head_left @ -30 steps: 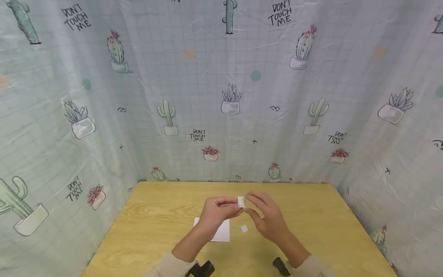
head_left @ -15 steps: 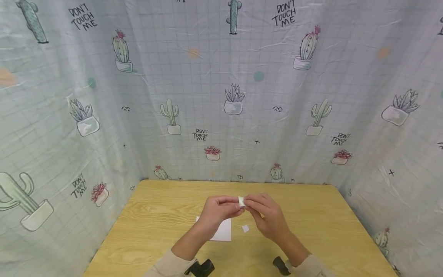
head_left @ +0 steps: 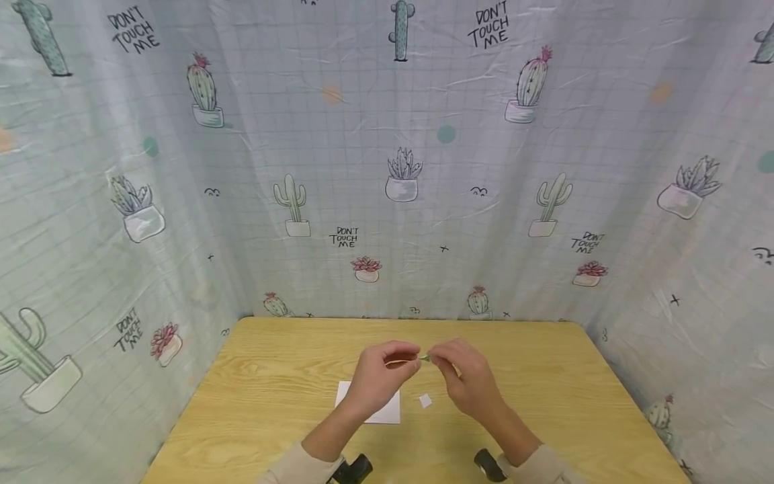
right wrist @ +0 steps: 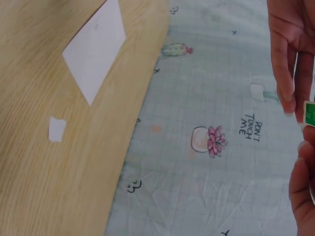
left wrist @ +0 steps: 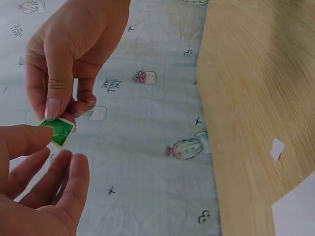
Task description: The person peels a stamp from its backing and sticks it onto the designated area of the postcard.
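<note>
A small green postage stamp (left wrist: 61,132) with a pale border is held up between both hands above the table. In the left wrist view, my left hand (left wrist: 47,189) pinches one edge with the thumb and a finger, its other fingers spread loosely below. My right hand (left wrist: 74,54) grips the opposite corner, thumb on the green printed face. From the head view the stamp (head_left: 425,358) is nearly edge-on between the fingertips of my left hand (head_left: 376,378) and right hand (head_left: 470,376). Only part of the stamp (right wrist: 310,114) shows at the right wrist view's edge.
On the wooden table (head_left: 532,403) lies a white sheet of paper (head_left: 387,407), partly behind the left forearm. A small white paper piece (head_left: 426,400) lies to its right. A cactus-print curtain (head_left: 326,134) surrounds the table's back and sides.
The stamp's pale side faced the head camera earlier; now it has tilted almost edge-on with green showing. My right fingers, raised off it one second ago, have closed onto its edge.
</note>
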Tool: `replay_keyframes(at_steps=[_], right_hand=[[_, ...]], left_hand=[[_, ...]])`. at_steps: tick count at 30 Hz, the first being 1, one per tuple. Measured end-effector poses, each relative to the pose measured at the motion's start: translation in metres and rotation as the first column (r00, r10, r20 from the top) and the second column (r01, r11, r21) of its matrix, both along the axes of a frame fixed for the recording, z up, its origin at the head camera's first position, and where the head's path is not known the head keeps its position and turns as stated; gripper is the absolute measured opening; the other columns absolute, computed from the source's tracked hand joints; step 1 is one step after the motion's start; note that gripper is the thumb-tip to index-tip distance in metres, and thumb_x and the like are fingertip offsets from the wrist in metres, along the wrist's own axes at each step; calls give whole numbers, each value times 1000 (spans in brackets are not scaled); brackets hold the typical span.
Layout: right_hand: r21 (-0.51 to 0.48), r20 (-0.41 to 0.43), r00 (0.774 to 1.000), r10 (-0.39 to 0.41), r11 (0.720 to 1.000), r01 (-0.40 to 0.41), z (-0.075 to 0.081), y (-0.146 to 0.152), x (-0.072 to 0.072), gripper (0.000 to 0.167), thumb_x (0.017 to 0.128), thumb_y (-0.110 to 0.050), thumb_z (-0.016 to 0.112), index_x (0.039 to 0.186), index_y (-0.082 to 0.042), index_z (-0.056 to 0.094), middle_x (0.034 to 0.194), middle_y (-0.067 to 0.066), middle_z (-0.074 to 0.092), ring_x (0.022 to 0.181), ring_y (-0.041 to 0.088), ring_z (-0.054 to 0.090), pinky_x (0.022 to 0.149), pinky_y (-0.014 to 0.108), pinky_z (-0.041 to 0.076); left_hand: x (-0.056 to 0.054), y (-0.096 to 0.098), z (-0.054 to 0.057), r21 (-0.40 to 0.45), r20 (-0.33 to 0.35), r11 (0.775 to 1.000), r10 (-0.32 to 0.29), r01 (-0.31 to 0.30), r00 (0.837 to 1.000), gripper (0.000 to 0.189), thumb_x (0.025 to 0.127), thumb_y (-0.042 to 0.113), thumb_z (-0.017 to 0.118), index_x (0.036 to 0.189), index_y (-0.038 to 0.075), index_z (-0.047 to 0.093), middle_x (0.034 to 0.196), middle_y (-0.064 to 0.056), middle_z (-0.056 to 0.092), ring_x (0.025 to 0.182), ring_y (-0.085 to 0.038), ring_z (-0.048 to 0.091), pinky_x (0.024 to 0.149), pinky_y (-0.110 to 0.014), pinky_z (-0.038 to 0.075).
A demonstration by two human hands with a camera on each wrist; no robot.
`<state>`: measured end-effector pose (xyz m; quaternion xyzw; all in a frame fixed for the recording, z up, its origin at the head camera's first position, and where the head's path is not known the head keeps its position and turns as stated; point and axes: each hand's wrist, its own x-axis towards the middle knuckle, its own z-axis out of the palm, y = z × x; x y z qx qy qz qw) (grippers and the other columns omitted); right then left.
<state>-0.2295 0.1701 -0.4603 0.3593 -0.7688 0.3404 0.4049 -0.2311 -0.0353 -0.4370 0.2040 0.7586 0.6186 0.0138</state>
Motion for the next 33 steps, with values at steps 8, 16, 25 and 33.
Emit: replay_keyframes(at_steps=[8,16,25,33], right_hand=[[-48,141,990,-9,999,15,7,-11,5,24,84,16,75,100,-3,74,86,3,75,73,12,67,70,15,55],[-195,381,920,90,981,-16,11,-20,9,16,93,8,71,105,-2,74,92,10,77,76,11,69,72,22,62],[-335,540,819,196,942,-5,14,-19,8,8,99,0,67,104,1,74,90,17,74,74,4,64,66,22,59],[-371,590,761,269,928,-41,15,-19,5,9,97,2,69,104,5,73,90,23,72,71,5,64,64,24,59]], left_hand=[[-6,2,-5,16,-11,1000,-18,18,1000,24,102,29,69,108,8,81,101,-15,78,87,-15,72,78,-22,59],[-9,-2,-1,155,198,988,-20,-11,980,25,101,20,69,106,-4,77,87,-8,74,77,-11,67,74,-25,61],[-12,0,1,162,183,987,-42,12,982,24,101,18,70,106,-4,76,90,-11,74,76,-12,69,74,-25,62],[-9,-3,0,213,211,977,-24,-22,977,24,100,15,71,110,-6,71,96,-14,75,80,-11,69,75,-23,62]])
